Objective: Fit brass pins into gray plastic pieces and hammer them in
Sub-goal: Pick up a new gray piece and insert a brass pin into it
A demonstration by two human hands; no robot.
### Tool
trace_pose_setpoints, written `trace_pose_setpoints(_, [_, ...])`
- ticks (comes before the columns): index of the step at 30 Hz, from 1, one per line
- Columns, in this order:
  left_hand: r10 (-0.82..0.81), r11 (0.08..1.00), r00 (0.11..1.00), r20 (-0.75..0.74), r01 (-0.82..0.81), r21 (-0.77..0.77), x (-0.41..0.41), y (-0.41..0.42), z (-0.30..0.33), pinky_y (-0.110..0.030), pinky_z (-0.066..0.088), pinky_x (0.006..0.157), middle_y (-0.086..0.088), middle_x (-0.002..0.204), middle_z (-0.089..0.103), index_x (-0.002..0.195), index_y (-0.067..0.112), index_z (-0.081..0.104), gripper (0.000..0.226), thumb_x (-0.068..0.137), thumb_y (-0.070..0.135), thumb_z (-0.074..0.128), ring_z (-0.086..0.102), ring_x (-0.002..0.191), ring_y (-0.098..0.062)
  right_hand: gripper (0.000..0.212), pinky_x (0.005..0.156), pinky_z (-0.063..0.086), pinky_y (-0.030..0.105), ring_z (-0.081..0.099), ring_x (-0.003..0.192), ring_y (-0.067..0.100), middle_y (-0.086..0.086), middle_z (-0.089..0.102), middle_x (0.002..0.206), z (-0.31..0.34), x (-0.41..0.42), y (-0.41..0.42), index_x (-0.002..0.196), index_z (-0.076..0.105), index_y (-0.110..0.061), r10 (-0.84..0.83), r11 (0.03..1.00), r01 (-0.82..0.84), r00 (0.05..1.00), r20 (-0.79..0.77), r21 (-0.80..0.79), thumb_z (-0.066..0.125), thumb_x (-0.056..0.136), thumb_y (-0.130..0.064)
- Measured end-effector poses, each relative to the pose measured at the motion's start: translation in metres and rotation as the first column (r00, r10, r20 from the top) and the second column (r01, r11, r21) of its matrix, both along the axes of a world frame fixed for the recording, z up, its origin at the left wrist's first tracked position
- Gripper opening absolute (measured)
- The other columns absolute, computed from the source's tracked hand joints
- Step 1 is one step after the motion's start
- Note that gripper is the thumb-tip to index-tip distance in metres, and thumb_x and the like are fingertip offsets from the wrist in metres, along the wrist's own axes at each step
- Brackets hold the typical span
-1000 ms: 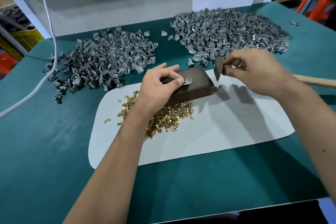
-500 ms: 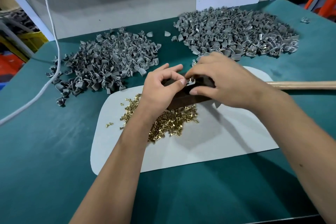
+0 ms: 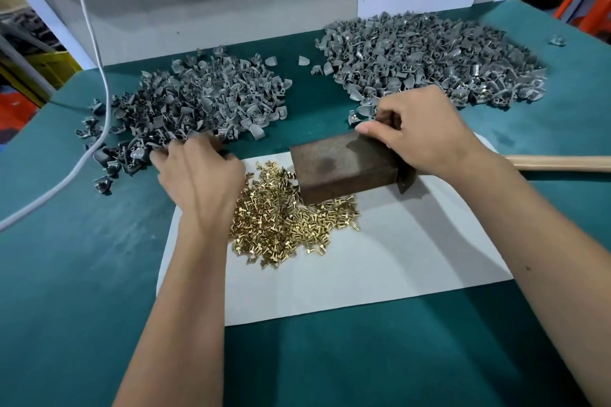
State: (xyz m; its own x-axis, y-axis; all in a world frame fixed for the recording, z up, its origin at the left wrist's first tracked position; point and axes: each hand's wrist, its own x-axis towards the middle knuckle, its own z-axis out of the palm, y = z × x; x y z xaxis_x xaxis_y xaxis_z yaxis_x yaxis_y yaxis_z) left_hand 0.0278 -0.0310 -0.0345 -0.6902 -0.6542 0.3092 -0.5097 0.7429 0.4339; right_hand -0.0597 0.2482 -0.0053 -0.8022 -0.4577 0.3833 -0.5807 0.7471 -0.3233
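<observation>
Reaching out to about ten o'clock, my left hand (image 3: 198, 175) now lies at the near edge of the left pile of gray pieces (image 3: 198, 102), fingers curled down into it; they are blurred, so I cannot tell whether they already pinch a piece. A second ago that hand was steadying a gray piece with its pin on top of the brown block (image 3: 344, 168); now the top of the block is bare, with only a dark stain in its middle. My right hand (image 3: 426, 132) has moved to the far right end of the block, around one o'clock, fingers curled around the hammer, its dark head (image 3: 405, 178) showing by the block's right end and the wooden handle (image 3: 562, 163) running off to three o'clock. I cannot see the finished piece; I judge it has gone toward the right pile of gray pieces (image 3: 429, 59) at one o'clock, just beyond my knuckles. So one piece looks done and the next round is starting: I need a fresh gray piece from the left, then a pin from the brass pins (image 3: 284, 225) heaped on the white mat (image 3: 396, 258) at six o'clock of the block, touching its near edge.
</observation>
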Motion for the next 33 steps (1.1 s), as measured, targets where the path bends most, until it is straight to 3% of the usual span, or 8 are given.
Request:
trace_pose_setpoints(4, [-0.048, 0.998, 0.999, -0.021, 0.049, 0.046, 0.003, -0.006, -0.001, -0.043, 0.048, 0.100, -0.013, 0.096, 0.071, 0.111, 0.015, 0.073, 0.035, 0.079, 0.010, 0.060, 0.062, 0.096, -0.037, 0.058, 0.064, 0.049, 0.034, 0.059, 0.061, 0.025, 0.003, 0.060, 0.057, 0.006, -0.014, -0.002, 0.058, 0.056, -0.016, -0.180, 0.982, 0.176, 0.983, 0.046, 0.074, 0.066, 0.085, -0.067])
trace_pose_setpoints(9, [-0.102, 0.987, 0.987, -0.120, 0.115, 0.108, 0.003, -0.008, -0.002, -0.035, 0.055, 0.070, -0.004, 0.089, 0.075, 0.094, 0.020, 0.079, 0.023, 0.081, 0.004, 0.068, 0.067, 0.087, -0.030, 0.045, 0.072, 0.055, 0.035, 0.060, 0.062, 0.022, 0.003, 0.063, 0.062, 0.023, -0.012, -0.008, 0.062, 0.059, -0.021, -0.266, 0.963, 0.268, 0.961, 0.075, -0.018, 0.074, 0.085, -0.057])
trace_pose_setpoints(16, [-0.151, 0.883, 0.962, -0.229, 0.235, 0.407, 0.003, -0.016, 0.001, -0.043, 0.062, 0.069, 0.005, 0.081, 0.075, 0.086, 0.027, 0.076, 0.008, 0.088, 0.020, 0.078, 0.070, 0.069, -0.019, 0.025, 0.073, 0.054, 0.035, 0.061, 0.075, 0.017, -0.008, 0.065, 0.079, 0.034, 0.066, -0.081, 0.081, 0.057, -0.030, 0.210, 0.974, -0.213, 0.976, 0.048, 0.076, 0.067, 0.092, -0.049])
trace_pose_setpoints(20, [-0.179, 0.704, 0.914, -0.364, 0.378, 0.602, 0.004, -0.024, 0.004, -0.030, 0.060, 0.062, 0.001, 0.078, 0.076, 0.080, 0.022, 0.076, 0.011, 0.086, 0.014, 0.081, 0.073, 0.069, -0.017, 0.021, 0.074, 0.051, 0.037, 0.061, 0.084, 0.024, -0.004, 0.064, 0.087, 0.023, 0.099, -0.119, 0.086, 0.059, -0.025, 0.387, 0.915, -0.393, 0.919, 0.078, 0.094, 0.065, 0.093, -0.044])
trace_pose_setpoints(23, [-0.107, 0.524, 0.878, -0.466, 0.448, 0.725, 0.007, -0.032, 0.006, -0.025, 0.057, 0.063, -0.003, 0.080, 0.077, 0.080, 0.017, 0.077, 0.010, 0.084, 0.008, 0.080, 0.072, 0.069, -0.013, 0.017, 0.087, 0.051, 0.042, 0.057, 0.104, 0.026, 0.000, 0.065, 0.101, 0.009, 0.108, -0.138, 0.099, 0.065, -0.025, 0.419, 0.886, -0.432, 0.901, 0.109, 0.166, 0.064, 0.094, -0.041])
trace_pose_setpoints(26, [0.034, 0.449, 0.828, -0.560, 0.488, 0.749, 0.009, -0.041, 0.007, -0.030, 0.061, 0.070, -0.008, 0.087, 0.078, 0.083, 0.015, 0.076, 0.011, 0.087, 0.004, 0.077, 0.074, 0.078, -0.019, 0.022, 0.094, 0.048, 0.042, 0.050, 0.109, 0.024, 0.001, 0.061, 0.107, -0.002, 0.114, -0.154, 0.108, 0.067, -0.026, 0.469, 0.851, -0.476, 0.879, 0.084, 0.222, 0.062, 0.095, -0.043])
trace_pose_setpoints(29, [0.198, 0.378, 0.746, -0.635, 0.540, 0.752, 0.011, -0.051, 0.009, -0.035, 0.061, 0.085, -0.009, 0.093, 0.078, 0.084, 0.015, 0.073, 0.013, 0.090, 0.003, 0.074, 0.072, 0.086, -0.020, 0.023, 0.088, 0.048, 0.040, 0.047, 0.107, 0.024, 0.001, 0.058, 0.104, -0.009, 0.119, -0.169, 0.112, 0.066, -0.024, 0.472, 0.859, -0.473, 0.880, 0.054, 0.197, 0.064, 0.095, -0.040])
trace_pose_setpoints(33, [0.354, 0.319, 0.652, -0.671, 0.590, 0.741, 0.010, -0.059, 0.012, -0.033, 0.061, 0.074, -0.014, 0.095, 0.075, 0.093, 0.006, 0.068, 0.005, 0.095, 0.002, 0.067, 0.071, 0.086, -0.026, 0.019, 0.080, 0.043, 0.037, 0.051, 0.110, 0.028, 0.005, 0.056, 0.107, -0.015, 0.120, -0.189, 0.111, 0.064, -0.020, 0.422, 0.887, -0.428, 0.904, 0.071, 0.176, 0.065, 0.095, -0.032])
